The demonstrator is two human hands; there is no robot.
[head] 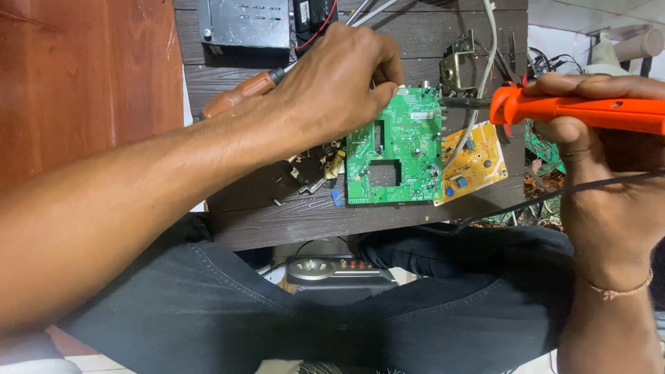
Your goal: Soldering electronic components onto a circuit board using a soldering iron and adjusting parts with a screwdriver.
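Observation:
My left hand (339, 83) rests on the top left corner of a green circuit board (402, 149), with its fingers pinched at the board's upper edge. What the fingers pinch is too small to make out. The board lies flat on a dark wooden table (291, 221). My right hand (589, 138) grips an orange-handled soldering iron (582, 111). Its dark metal tip (457, 102) points left and touches the top right corner of the green board.
A yellow circuit board (478, 163) lies just right of the green one. An orange-handled screwdriver (242, 90) lies behind my left wrist. A grey metal box (242, 24), wires and small loose parts (318, 170) sit on the table. More boards pile at the right edge.

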